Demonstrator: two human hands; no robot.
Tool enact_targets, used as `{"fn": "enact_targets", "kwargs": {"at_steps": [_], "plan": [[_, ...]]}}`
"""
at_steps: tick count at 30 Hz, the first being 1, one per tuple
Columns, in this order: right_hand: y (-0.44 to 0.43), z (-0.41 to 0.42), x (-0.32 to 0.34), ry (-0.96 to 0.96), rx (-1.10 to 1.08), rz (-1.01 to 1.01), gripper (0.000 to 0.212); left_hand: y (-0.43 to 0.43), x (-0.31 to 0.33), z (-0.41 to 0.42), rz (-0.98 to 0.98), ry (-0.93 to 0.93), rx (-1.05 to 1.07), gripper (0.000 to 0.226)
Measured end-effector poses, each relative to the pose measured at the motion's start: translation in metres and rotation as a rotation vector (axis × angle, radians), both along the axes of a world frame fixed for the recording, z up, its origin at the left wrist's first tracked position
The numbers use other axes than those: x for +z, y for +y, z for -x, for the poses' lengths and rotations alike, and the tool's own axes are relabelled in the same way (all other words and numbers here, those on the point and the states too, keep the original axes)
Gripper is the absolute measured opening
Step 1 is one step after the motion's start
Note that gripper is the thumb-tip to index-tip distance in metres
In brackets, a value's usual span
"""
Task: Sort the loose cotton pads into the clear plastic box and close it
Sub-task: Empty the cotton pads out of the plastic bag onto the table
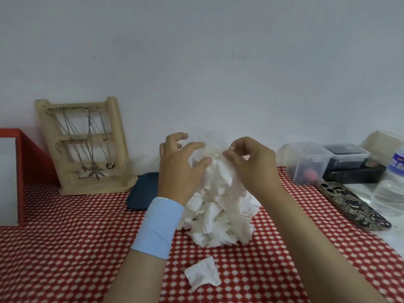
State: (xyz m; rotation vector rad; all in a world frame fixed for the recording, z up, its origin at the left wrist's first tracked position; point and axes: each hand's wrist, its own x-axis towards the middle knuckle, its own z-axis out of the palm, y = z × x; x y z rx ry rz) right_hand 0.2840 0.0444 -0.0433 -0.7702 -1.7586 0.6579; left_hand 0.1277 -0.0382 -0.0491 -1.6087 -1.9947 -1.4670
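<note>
A clear plastic box is held up over the middle of the red dotted tablecloth. It is hard to make out against the wall. White cotton pads hang from it in a tall heap that reaches the cloth. My left hand, with a light blue wristband, curls its fingers round the box's left side. My right hand pinches the box's right edge just above the pads. One loose cotton pad lies alone on the cloth, nearer to me.
A wooden necklace stand leans on the wall at the left, beside a red-framed box. A dark blue case lies behind my left wrist. At the right are lidded plastic containers, a patterned phone and a water bottle.
</note>
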Motion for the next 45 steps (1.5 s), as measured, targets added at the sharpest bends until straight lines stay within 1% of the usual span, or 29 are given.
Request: {"fn": "enact_targets", "kwargs": {"at_steps": [2,4,6,7,8,11,13,14,15,16,17,18,20,21,22,24,25,26,28,29,31,32,34,36,37,39,41,45], "plan": [[-0.001,0.001,-0.001,-0.005,0.015,-0.030,0.014,-0.001,0.004,0.001,0.025,0.050,-0.101,0.036],[0.000,0.000,-0.002,-0.040,0.023,-0.064,0.012,-0.001,0.006,0.001,0.107,0.092,-0.185,0.032],[0.000,0.000,-0.003,-0.080,0.042,-0.078,0.012,0.000,0.004,0.001,0.128,0.112,-0.171,0.019],[0.000,0.000,-0.003,-0.098,0.067,-0.076,0.010,-0.001,0.004,0.001,0.123,0.097,-0.150,0.011],[-0.001,-0.001,-0.004,-0.112,0.096,-0.071,0.007,-0.002,0.005,0.001,0.116,0.076,-0.128,0.009],[-0.002,-0.001,-0.002,-0.129,0.136,0.006,0.014,-0.006,0.006,0.004,0.114,0.038,-0.066,0.020],[0.001,-0.001,-0.003,-0.168,0.087,0.026,0.010,-0.006,0.006,0.005,0.130,0.030,-0.072,0.020],[0.002,0.001,-0.005,-0.180,0.045,0.009,0.007,-0.006,0.006,0.003,0.135,0.015,-0.088,0.016],[0.002,0.003,-0.008,-0.181,0.005,-0.023,0.006,-0.006,0.006,0.001,0.139,-0.001,-0.097,0.012],[0.001,0.005,-0.010,-0.171,-0.035,-0.077,0.013,-0.005,0.006,-0.002,0.138,-0.013,-0.092,0.012],[0.000,0.006,-0.012,-0.153,-0.073,-0.152,0.020,-0.005,0.005,-0.003,0.137,-0.023,-0.071,0.017],[-0.001,0.006,-0.012,-0.125,-0.107,-0.238,0.023,-0.004,0.005,-0.003,0.137,-0.032,-0.036,0.021],[-0.004,0.002,-0.008,-0.079,-0.127,-0.387,0.015,-0.006,0.004,0.001,0.143,-0.051,0.052,0.020],[-0.005,0.000,-0.005,-0.107,-0.099,-0.419,0.010,-0.006,0.003,0.006,0.154,-0.054,0.087,0.017],[-0.005,-0.002,-0.003,-0.182,-0.057,-0.398,0.011,-0.006,0.002,0.011,0.172,-0.048,0.115,0.014],[-0.008,0.002,-0.003,-0.401,-0.023,-0.269,0.016,-0.008,0.000,0.016,0.201,-0.014,0.162,0.021],[-0.009,0.005,-0.006,-0.478,-0.043,-0.217,0.021,-0.007,-0.001,0.017,0.207,0.001,0.172,0.025],[-0.010,0.009,-0.009,-0.516,-0.066,-0.171,0.032,-0.007,-0.002,0.018,0.205,0.006,0.169,0.027],[-0.012,0.014,-0.015,-0.501,-0.062,-0.086,0.057,-0.005,-0.003,0.019,0.181,-0.040,0.125,0.026],[-0.013,0.015,-0.017,-0.479,-0.044,-0.065,0.065,-0.004,-0.003,0.019,0.164,-0.082,0.094,0.024],[-0.012,0.015,-0.019,-0.448,-0.006,-0.051,0.071,-0.003,-0.002,0.019,0.139,-0.146,0.054,0.021],[-0.012,0.016,-0.020,-0.446,0.003,-0.050,0.068,-0.003,-0.001,0.018,0.125,-0.174,0.049,0.021],[-0.013,0.019,-0.023,-0.435,-0.030,-0.082,0.053,-0.002,0.001,0.015,0.093,-0.245,0.072,0.020],[-0.012,0.023,-0.026,-0.390,-0.109,-0.182,0.036,0.000,0.001,0.012,0.058,-0.316,0.127,0.018],[-0.012,0.024,-0.028,-0.365,-0.143,-0.248,0.031,0.000,0.000,0.011,0.046,-0.343,0.155,0.017],[-0.011,0.026,-0.031,-0.318,-0.160,-0.369,0.027,0.001,-0.002,0.011,0.038,-0.379,0.198,0.017],[-0.009,0.026,-0.034,-0.291,-0.127,-0.443,0.024,0.001,-0.003,0.014,0.033,-0.410,0.200,0.017],[-0.002,0.022,-0.036,-0.328,-0.098,-0.601,0.025,0.001,-0.002,0.019,0.006,-0.450,0.223,0.021]]}}
